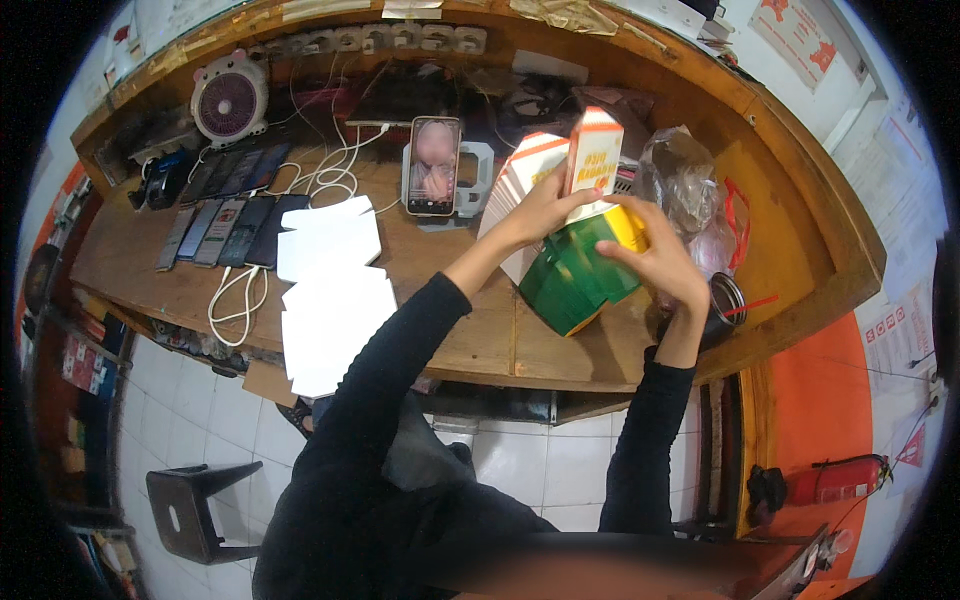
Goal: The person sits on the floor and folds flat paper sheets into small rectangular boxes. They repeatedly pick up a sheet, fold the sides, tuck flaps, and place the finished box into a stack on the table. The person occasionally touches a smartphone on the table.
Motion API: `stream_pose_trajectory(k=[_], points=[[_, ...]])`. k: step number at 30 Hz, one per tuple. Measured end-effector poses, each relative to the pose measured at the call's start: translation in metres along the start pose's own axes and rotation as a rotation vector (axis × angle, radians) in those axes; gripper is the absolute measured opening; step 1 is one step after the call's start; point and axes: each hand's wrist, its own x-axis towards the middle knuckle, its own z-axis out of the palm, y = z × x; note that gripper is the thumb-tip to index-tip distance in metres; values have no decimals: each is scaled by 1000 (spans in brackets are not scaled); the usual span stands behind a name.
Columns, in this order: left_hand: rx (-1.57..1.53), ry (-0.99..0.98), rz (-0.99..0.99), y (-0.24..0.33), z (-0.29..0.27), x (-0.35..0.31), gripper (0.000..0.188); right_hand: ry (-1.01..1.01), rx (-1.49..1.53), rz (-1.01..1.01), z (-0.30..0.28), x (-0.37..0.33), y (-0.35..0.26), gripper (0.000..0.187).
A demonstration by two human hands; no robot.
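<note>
A white folding carton (596, 150) with orange stripes and yellow lettering stands upright at the right of the desk. My left hand (548, 208) is closed on its lower part. Below it is a green box (572, 285) with a yellow side, tilted over the desk's front part. My right hand (662, 258) grips this box at its yellow corner, thumb on the green face, fingertips by the carton's lower edge. Whether the carton's bottom end sits inside the box is hidden by my fingers. Several similar flat cartons (512, 180) lean together behind my left hand.
White card blanks (335, 325) lie left of my left arm, overhanging the desk's front edge. A phone on a stand (432, 170), several other phones (215, 232), cables and a fan (229, 100) stand farther back. On the right are plastic bags (680, 180) and a dark tin (722, 300).
</note>
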Motion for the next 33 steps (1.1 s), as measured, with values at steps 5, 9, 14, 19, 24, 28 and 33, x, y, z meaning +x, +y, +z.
stream_pose_trajectory(k=[5,9,14,19,24,28,33], points=[[-13,90,-203,-3,-9,-21,67,-149,-483,145,41,10,-11,88],[504,-94,-142,10,-8,-5,58,-150,-469,116,43,0,-7,93],[-359,336,-358,-10,4,-1,52,-100,-320,49,37,-11,-2,84],[82,510,-317,-21,-22,-11,56,-124,-317,10,40,-6,1,81],[2001,6,272,-16,-21,-13,45,-174,-315,-4,35,-4,3,81],[1433,-251,-232,-29,-27,-31,42,-191,-197,-53,29,22,-3,71],[1386,-165,-197,-48,-31,-38,51,-116,-350,213,64,53,-3,49]])
